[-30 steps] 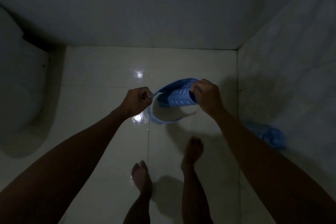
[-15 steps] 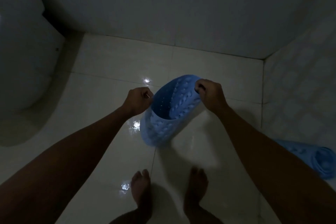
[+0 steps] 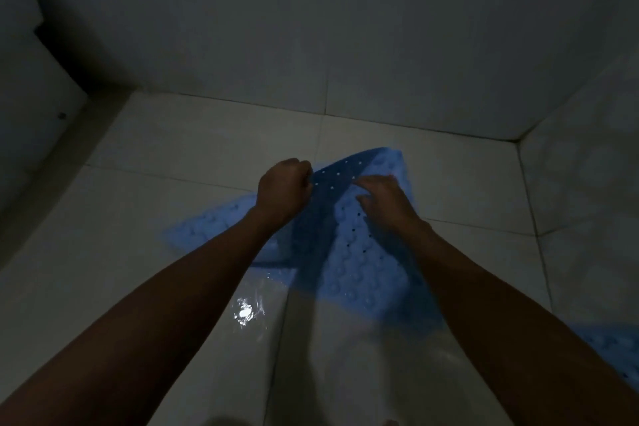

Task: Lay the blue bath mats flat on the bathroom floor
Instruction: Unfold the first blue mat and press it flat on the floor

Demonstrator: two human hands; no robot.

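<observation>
The left hand [image 3: 284,187] is curled into a fist gripping the far edge of a blue bath mat [image 3: 349,252], while the right hand [image 3: 385,201] lies on the mat just beside it with fingers spread fairly straight, pressing rather than grasping as far as the dim light shows. The mat is partly unfurled, its far part lifted and creased, so flattening is unfinished; a second blue mat [image 3: 608,344] shows at the near right edge, its state unclear. Below is a glossy, wet-looking white tiled floor [image 3: 207,149], walls [image 3: 311,28] meeting far right, a white fixture [image 3: 38,79] left.
</observation>
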